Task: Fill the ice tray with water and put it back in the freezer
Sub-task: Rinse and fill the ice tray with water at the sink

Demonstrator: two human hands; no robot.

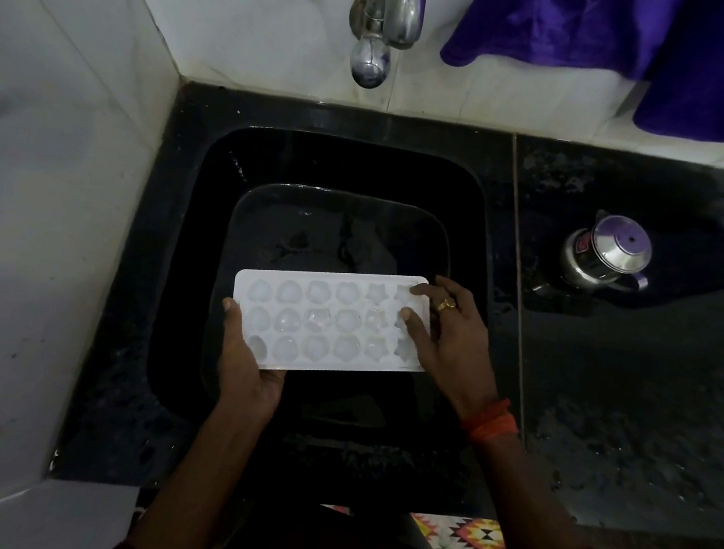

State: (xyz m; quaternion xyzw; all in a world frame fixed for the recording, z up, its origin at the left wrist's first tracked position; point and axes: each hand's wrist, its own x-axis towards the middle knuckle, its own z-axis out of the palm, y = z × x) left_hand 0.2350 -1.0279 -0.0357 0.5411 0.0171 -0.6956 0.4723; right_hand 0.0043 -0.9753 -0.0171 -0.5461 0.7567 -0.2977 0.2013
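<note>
A white ice tray [328, 320] with several shaped moulds is held level over the black sink [207, 193]. My left hand [246, 365] grips its left end from below, thumb on the rim. My right hand [448, 334] holds the right end, thumb and a finger lying on top of the star moulds. A few moulds glint as if wet; whether they hold water I cannot tell. The chrome tap [380, 19] hangs above the sink's far side, with no water running.
A steel jug with a purple lid [606, 252] stands on the wet black counter [630, 395] to the right. A purple cloth [648, 45] hangs on the tiled wall at the back right. White tiled wall [44, 193] closes the left side.
</note>
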